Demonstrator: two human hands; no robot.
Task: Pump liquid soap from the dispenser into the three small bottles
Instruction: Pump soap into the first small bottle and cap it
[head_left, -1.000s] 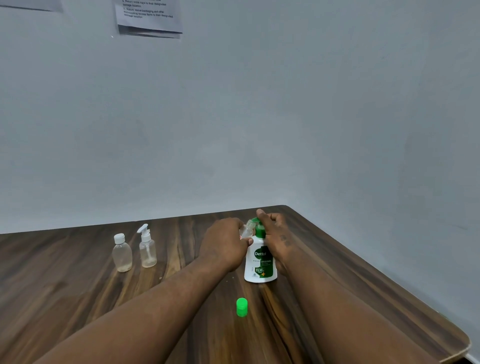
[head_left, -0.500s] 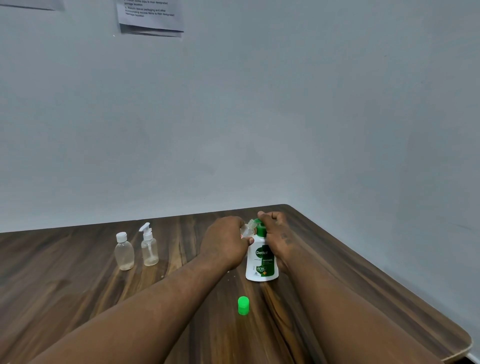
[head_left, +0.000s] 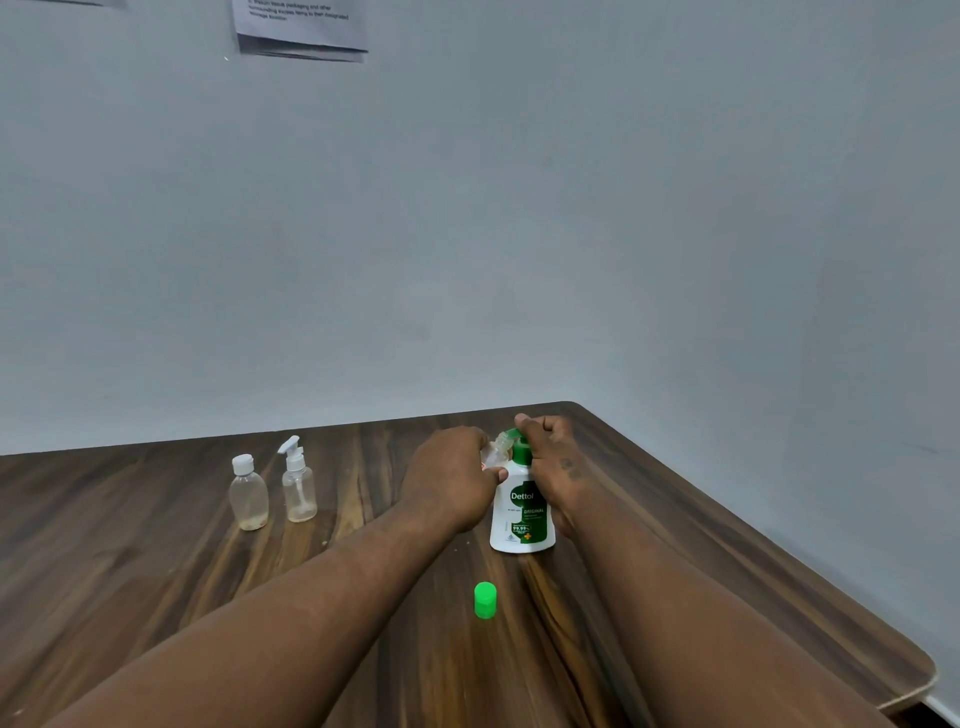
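A white and green soap dispenser stands upright on the wooden table. My right hand wraps its green pump head from the right. My left hand holds a small clear bottle, tilted, with its open neck against the pump nozzle. Most of that bottle is hidden by my fingers. A bright green cap stands on the table in front of the dispenser. Two more small bottles stand at the left: one with a white screw cap and one with a white spray pump.
The table's rounded corner and right edge run close beside my right forearm. A grey wall rises behind the table, with printed sheets of paper stuck near the top.
Nothing has visibly changed in my grip; both hands stay at the dispenser's pump. The camera view shifted slightly.
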